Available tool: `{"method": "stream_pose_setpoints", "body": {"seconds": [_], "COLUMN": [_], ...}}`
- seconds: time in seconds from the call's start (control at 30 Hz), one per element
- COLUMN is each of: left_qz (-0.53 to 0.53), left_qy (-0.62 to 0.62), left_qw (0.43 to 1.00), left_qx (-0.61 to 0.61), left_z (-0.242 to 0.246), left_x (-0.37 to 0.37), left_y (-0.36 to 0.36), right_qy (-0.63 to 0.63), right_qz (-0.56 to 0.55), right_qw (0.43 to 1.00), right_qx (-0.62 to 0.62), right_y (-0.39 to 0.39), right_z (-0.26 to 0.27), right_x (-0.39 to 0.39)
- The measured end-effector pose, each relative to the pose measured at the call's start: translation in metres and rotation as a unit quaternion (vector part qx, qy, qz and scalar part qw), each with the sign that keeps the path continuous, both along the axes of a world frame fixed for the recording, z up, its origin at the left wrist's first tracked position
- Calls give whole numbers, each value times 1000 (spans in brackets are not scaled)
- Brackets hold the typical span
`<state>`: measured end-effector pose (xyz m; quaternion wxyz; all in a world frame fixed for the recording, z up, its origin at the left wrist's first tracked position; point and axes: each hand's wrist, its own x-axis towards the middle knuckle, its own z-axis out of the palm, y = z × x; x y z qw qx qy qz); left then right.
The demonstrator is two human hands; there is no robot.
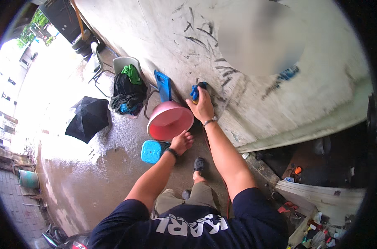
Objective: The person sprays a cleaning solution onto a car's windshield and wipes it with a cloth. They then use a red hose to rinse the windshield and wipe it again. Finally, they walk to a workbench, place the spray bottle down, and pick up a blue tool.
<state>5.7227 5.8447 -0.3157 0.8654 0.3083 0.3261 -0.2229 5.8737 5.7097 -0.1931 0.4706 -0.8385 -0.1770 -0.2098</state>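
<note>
My right hand (204,105) is held up close to the stained pale wall (163,28). Its fingers are around a small blue, black and yellow hand tool (194,92), partly hidden by the hand. A thin reddish hose (206,138) runs down beside the right forearm. Lower and to the left, my left hand (181,142) is at the near rim of a pink plastic basin (166,124). Its loosely curled fingers hold nothing that I can see, and whether they touch the rim is unclear. The basin is tipped towards me.
Beside the basin stand a light-blue plastic stool (151,152) and an upright blue panel (163,85). A chair (126,61) bears dark and green cloths (131,74). An open black umbrella (88,118) rests on wet concrete (107,183). Clutter (322,232) lies at lower right.
</note>
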Motion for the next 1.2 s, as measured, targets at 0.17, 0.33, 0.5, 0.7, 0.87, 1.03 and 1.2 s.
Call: {"method": "stream_pose_setpoints", "body": {"seconds": [0.17,0.33,0.5,0.7,0.87,1.03,1.2], "left_qz": [83,98,127,86,-29,97,30], "left_qy": [-73,-78,-49,10,-90,-45,-45], "left_qw": [993,963,970,994,995,991,993], "left_qx": [-32,-239,-202,60,-33,-80,-109], "left_z": [-22,-45,-65,-63,-70,-112,-70], "left_x": [161,221,235,217,228,203,204], "left_y": [-40,-48,-41,-37,-28,-56,-25], "right_qy": [2,111,308,542,463,440,360], "right_qz": [-11,117,-28,66,79,121,112], "right_qw": [989,987,885,697,832,842,901], "right_qx": [-147,2,349,465,296,286,214], "right_y": [12,-16,-13,28,7,15,0], "right_z": [-16,-36,-163,-234,-286,-252,-280], "right_x": [66,64,19,63,106,91,96]}}
